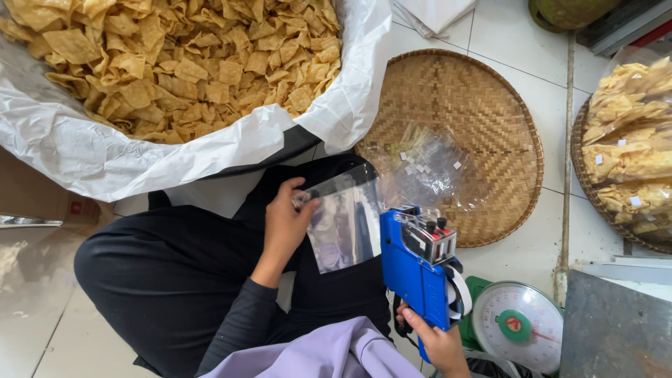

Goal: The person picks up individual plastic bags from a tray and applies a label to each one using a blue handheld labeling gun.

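While pinched by left hand [285, 225], clear, glossy, empty plastic bag [344, 224].

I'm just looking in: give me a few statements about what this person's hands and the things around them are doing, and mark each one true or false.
1. The left hand holds a clear plastic bag. True.
2. The right hand grips a red stapler. False: it grips a blue label gun.
3. The woven tray is piled with chips. False: it holds only a heap of clear bags.
4. The big white-lined sack holds fried chips. True.
5. A dial scale stands by the right hand. True.
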